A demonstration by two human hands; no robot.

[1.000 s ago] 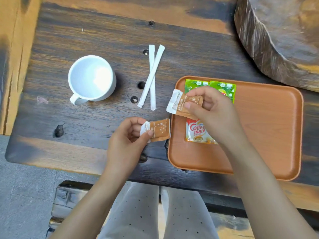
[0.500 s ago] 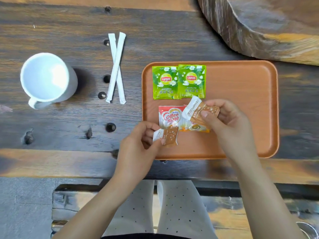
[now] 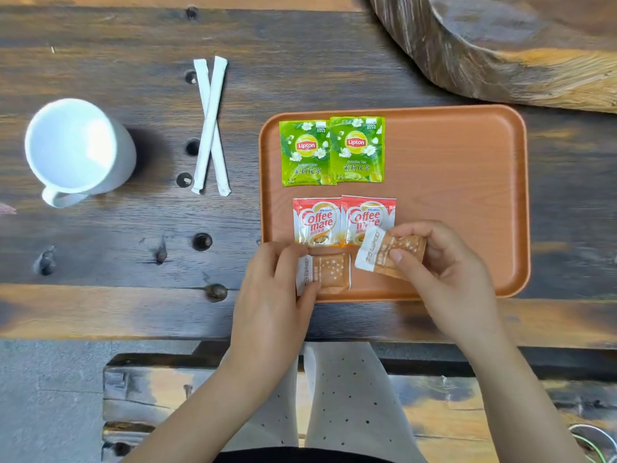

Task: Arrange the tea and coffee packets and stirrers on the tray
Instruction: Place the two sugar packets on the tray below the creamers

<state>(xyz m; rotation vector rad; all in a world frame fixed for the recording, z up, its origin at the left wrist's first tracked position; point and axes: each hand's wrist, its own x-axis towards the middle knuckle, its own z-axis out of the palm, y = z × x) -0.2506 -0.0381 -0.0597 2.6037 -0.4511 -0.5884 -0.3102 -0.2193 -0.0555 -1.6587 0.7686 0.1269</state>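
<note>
An orange tray lies on the dark wooden table. Two green Lipton tea packets sit side by side at its far left, and two red-and-white Coffee mate packets lie below them. My left hand pinches a brown sugar packet that lies at the tray's near left edge. My right hand holds a second brown sugar packet tilted, just above the tray and over the corner of the right Coffee mate packet. Two white wrapped stirrers lie crossed on the table left of the tray.
A white mug stands at the table's left, handle toward me. A large rough wooden block fills the far right behind the tray. The tray's right half is bare. My legs and a bench show below the table's near edge.
Both hands have carried the brown packets rightward onto the tray's near left part. The left packet has come down to the tray below the Coffee mate packets; the second Coffee mate packet now shows.
</note>
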